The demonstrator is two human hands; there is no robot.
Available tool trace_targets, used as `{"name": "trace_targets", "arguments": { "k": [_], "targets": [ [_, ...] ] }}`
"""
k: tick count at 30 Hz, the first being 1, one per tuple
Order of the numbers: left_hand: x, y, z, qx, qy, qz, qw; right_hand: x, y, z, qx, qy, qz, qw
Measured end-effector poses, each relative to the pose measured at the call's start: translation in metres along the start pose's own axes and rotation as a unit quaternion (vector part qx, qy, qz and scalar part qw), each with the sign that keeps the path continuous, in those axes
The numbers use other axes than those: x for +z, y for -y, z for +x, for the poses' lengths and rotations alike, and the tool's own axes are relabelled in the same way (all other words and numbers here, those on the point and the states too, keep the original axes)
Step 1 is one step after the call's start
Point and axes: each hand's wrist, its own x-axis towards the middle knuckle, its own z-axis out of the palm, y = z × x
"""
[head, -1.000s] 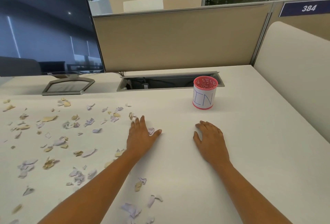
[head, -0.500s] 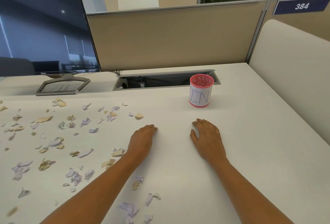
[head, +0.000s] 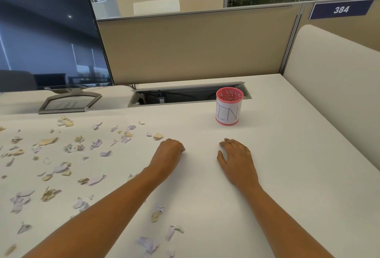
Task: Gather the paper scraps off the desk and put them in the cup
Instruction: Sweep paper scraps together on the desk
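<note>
Our forearms run out of the frame's lower edge, and the left one covers part of the paper scraps (head: 49, 141) strewn across the left half of the white surface (head: 298, 175). Tan and pale lilac, the scraps reach from the left edge to the centre, with a few more at bottom centre. The monitor (head: 47, 39) at upper left is cut off by the frame. Whether anything lies in the pink cup (head: 229, 106), labelled "IN" and upright right of centre, is hard to make out through its patterned wall. Our left hand (head: 167, 152) sits mid-frame, knuckles up, its grip closed into a fist; whether a scrap is inside we cannot tell. Our right hand (head: 236, 159) rests palm down just right of it, grip loose, fingers spread and holding nothing, below the cup and apart from it.
</note>
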Motion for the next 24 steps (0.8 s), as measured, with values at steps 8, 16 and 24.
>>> {"name": "trace_targets", "arguments": {
  "k": [8, 16, 24],
  "targets": [
    [-0.047, -0.067, 0.063, 0.028, -0.086, -0.134, 0.987, -0.001, 0.001, -0.001, -0.005, -0.009, 0.000, 1.000],
    [-0.079, -0.122, 0.125, 0.075, -0.137, -0.177, 0.972, -0.002, 0.002, -0.001, -0.013, -0.023, 0.009, 1.000],
    [-0.062, -0.128, 0.156, 0.037, -0.059, -0.163, 0.984, -0.002, 0.003, -0.001, -0.012, -0.031, 0.019, 0.999]
  ]
}}
